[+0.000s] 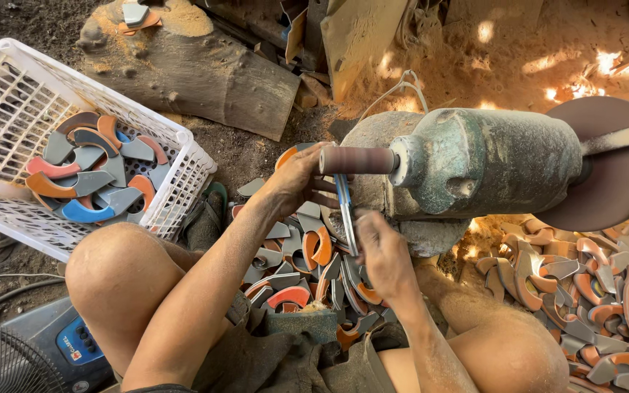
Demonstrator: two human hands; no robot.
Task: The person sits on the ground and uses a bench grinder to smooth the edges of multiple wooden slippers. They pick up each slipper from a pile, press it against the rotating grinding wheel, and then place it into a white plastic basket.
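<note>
Under the sanding drum (358,160), a curved piece (346,215) is gripped by the left hand (296,178) and right hand (380,251). Some finished-looking pieces are gathered in the white basket (183,156); far more are heaped on the ground (591,284).

Sanding drum (359,160): matt, reddish-brown abrasive sleeve, fine-gritted. Motor housing (496,161): cast metal, green paint dulled and dusted. Curved strip (346,215): thin, with a smooth blue edge. Basket (9,80): white plastic lattice, soiled. Log (205,73): rough wood, sawdust-coated. Ground: loose dirt and sawdust.
</note>
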